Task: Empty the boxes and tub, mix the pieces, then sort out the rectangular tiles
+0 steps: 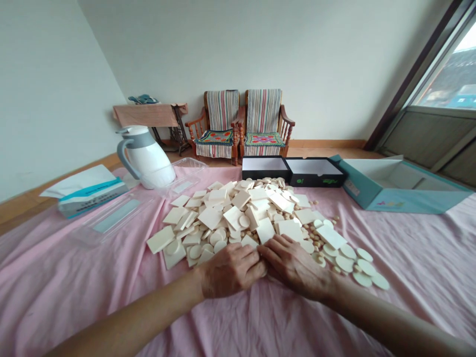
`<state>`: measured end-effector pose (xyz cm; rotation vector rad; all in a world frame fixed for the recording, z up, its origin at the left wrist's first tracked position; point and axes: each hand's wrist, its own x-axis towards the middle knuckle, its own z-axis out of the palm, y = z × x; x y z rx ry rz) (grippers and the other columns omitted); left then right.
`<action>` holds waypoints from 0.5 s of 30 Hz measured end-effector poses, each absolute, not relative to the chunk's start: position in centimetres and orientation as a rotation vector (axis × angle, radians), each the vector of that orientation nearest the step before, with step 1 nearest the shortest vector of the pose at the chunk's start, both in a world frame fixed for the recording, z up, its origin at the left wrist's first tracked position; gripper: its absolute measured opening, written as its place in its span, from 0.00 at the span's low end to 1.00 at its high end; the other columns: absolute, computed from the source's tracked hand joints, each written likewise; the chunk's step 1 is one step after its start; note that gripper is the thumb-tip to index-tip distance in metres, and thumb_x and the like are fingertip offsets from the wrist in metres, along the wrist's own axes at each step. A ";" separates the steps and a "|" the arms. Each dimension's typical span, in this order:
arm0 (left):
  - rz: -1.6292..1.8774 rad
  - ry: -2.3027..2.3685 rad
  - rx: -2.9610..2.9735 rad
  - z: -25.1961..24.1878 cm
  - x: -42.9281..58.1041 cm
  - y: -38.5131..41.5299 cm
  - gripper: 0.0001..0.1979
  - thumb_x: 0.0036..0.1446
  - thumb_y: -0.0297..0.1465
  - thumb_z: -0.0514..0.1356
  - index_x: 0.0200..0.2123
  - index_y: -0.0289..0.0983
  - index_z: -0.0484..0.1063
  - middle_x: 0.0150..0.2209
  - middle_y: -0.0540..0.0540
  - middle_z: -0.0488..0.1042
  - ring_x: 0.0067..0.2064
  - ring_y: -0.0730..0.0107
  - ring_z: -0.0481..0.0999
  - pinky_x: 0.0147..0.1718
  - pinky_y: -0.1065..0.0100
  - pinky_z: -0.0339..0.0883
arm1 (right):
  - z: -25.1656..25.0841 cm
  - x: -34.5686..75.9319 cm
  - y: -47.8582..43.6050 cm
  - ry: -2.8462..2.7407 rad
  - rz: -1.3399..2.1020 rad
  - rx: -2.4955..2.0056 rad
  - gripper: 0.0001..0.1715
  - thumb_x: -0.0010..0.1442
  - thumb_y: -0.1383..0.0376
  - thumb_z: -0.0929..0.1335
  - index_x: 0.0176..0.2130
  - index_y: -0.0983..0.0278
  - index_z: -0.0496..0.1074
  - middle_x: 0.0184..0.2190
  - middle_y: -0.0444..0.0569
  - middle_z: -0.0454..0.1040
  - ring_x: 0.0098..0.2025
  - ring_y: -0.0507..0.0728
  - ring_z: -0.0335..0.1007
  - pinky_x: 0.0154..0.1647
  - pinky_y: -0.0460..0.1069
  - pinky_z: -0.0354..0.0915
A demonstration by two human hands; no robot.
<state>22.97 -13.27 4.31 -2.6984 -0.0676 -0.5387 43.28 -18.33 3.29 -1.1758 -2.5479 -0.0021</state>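
Note:
At the near edge of a heap of pale wooden pieces, my left hand (235, 270) and my right hand (295, 263) meet at the fingertips. The fingers of my left hand are curled in. My right hand's fingers bend down close together beside them. Whatever they may hold is hidden behind the knuckles. Square wooden tiles (210, 217) and round wooden discs (344, 264) make up most of the heap, with small wooden beads (316, 240) scattered on its right side. One square tile (290, 230) lies just beyond my right fingers.
A pink cloth (238, 327) covers the surface. Two black boxes (316, 181) and a light blue box (409, 198) stand behind the heap. Left are a white-grey jug (150, 161), a tissue pack (91, 193) and clear plastic trays (115, 218). Two wooden armchairs (223, 106) stand farther back.

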 end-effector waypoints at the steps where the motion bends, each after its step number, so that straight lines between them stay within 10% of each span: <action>1: -0.524 -0.101 -2.709 4.2 23.1 -13.2 0.04 0.64 0.26 0.53 0.37 0.35 0.67 0.31 0.48 0.70 0.32 0.69 0.69 0.28 0.66 0.63 | 3.2 43.2 -18.1 -2.538 -0.023 -1.182 0.04 0.66 0.67 0.63 0.39 0.65 0.67 0.34 0.49 0.69 0.36 0.57 0.60 0.39 0.52 0.60; 15: -0.458 -0.587 -2.527 6.8 23.4 -7.4 0.08 0.62 0.21 0.50 0.34 0.35 0.65 0.31 0.46 0.69 0.33 0.66 0.71 0.26 0.69 0.63 | 6.2 40.8 -9.2 -2.409 -0.285 -1.329 0.08 0.65 0.67 0.61 0.39 0.65 0.69 0.38 0.54 0.68 0.40 0.60 0.60 0.41 0.54 0.57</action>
